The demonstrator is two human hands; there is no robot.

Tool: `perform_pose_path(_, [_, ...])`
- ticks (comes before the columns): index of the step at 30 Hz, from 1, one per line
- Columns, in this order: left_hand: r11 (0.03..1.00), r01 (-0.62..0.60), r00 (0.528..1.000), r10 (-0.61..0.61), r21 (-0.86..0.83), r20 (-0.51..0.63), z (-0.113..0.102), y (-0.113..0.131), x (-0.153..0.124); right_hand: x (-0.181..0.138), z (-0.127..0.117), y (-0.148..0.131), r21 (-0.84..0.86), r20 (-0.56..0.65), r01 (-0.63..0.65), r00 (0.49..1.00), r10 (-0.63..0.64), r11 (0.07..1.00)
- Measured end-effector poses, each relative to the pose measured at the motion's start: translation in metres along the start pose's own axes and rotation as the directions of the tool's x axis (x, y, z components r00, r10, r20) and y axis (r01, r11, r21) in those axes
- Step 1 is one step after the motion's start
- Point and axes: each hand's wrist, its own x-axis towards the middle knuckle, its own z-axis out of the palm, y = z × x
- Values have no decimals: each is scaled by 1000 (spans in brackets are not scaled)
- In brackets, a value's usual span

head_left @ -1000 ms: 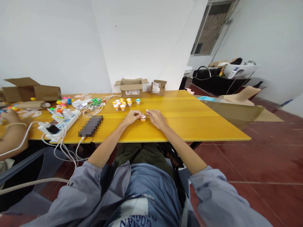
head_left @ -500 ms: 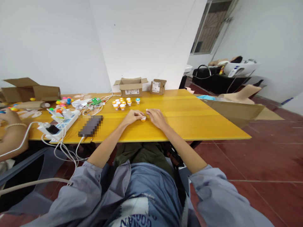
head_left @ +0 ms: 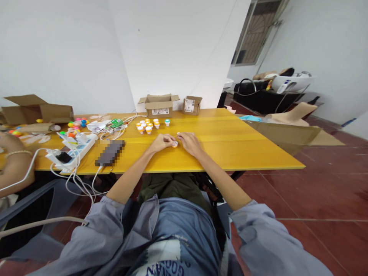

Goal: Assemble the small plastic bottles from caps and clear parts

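Observation:
My left hand point(head_left: 162, 143) is closed in a pinch on a small round white-and-orange piece point(head_left: 174, 144), held low over the yellow table. Close beside it, my right hand point(head_left: 189, 143) has its fingers curled together around a tiny white bit point(head_left: 178, 133) at the fingertips; its kind is too small to make out. Beyond my hands stand several white-topped pieces with orange rims point(head_left: 148, 129) in a loose group. One similar piece with a blue rim point(head_left: 167, 122) stands to their right.
Two cardboard boxes, one open point(head_left: 159, 105) and one smaller point(head_left: 191, 105), stand by the wall. To my left lie a dark phone point(head_left: 110, 153), a power strip point(head_left: 83, 151) with cables, and colourful balls point(head_left: 77, 124). A co-worker's arm point(head_left: 15, 159) rests at the far left.
The white-and-orange piece in my left hand has turned slightly, showing more of its white face. My hands stay almost in place. The co-worker's hand at the left has shifted.

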Motion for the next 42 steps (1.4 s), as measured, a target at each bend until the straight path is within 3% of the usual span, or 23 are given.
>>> perform_pose_path(8, [998,-49,999,49,41,7,2,3,-1,0,-1,-1,-28,11,9,1000,-8,1000])
perform_pose_path(14, [994,-15,1000,16,106,-11,2,2,-1,0,-5,-8,-77,45,-34,998,37,996])
perform_pose_path(25, [975,-1,999,9,222,-37,2,3,0,-3,-7,-8,-237,-126,-219,973,193,947])
perform_pose_path(31, [967,0,1000,7,254,-25,2,0,-2,-8,2,-6,-302,-40,-148,989,143,942])
perform_pose_path(42, [975,1,1000,-2,223,1,5,-10,1,-9,2,-7,-350,77,-136,982,173,927])
